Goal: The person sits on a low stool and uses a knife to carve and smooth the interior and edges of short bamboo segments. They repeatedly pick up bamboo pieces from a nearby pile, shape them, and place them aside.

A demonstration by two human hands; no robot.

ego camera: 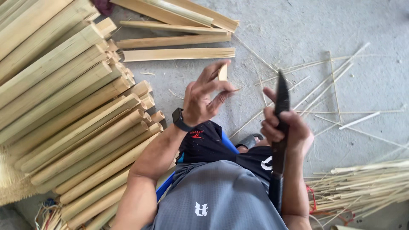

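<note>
My left hand [204, 100], with a black watch at the wrist, pinches a short pale bamboo piece [223, 72] between thumb and fingers and holds it upright, end-on to the camera. Just to its right, my right hand [284, 127] grips a long dark knife [281, 99] by the handle. The blade points up and away, a few centimetres from the bamboo piece. Both hands hover above my lap over a grey concrete floor [289, 30].
A big pile of split bamboo lengths [64, 110] fills the left side. Flat bamboo slats [179, 54] lie at the top centre. Thin slivers [324, 89] are scattered on the floor to the right. A bundle of thin strips [366, 187] lies at the lower right.
</note>
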